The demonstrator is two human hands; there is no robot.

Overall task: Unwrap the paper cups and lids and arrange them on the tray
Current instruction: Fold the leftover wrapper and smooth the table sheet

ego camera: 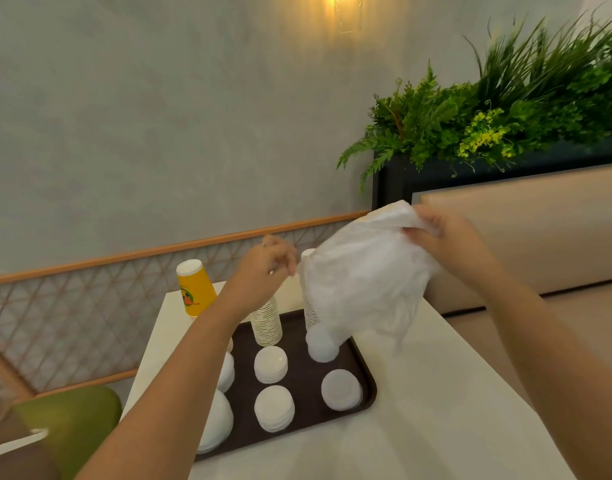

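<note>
Both hands lift a crumpled plastic wrapper above the far right corner of the tray.

The right hand (449,239) pinches the top of the white wrapper (363,275), its fingertips buried in the folds; the left hand (271,259) curls at the wrapper's left edge, but whether it actually grips the film cannot be told. The dark tray (368,375) sits on the pale table (436,393). The wrapper hides most of a cup stack (309,306) at the tray's far right corner and veils a lid stack (321,344) below it. The left forearm covers parts of the lid stacks (216,420) along the tray's left edge and the base of the yellow cup stack (195,289). A striped cup stack (267,323) stands mid-tray, with three more lid stacks (274,408) near the near edge.
</note>
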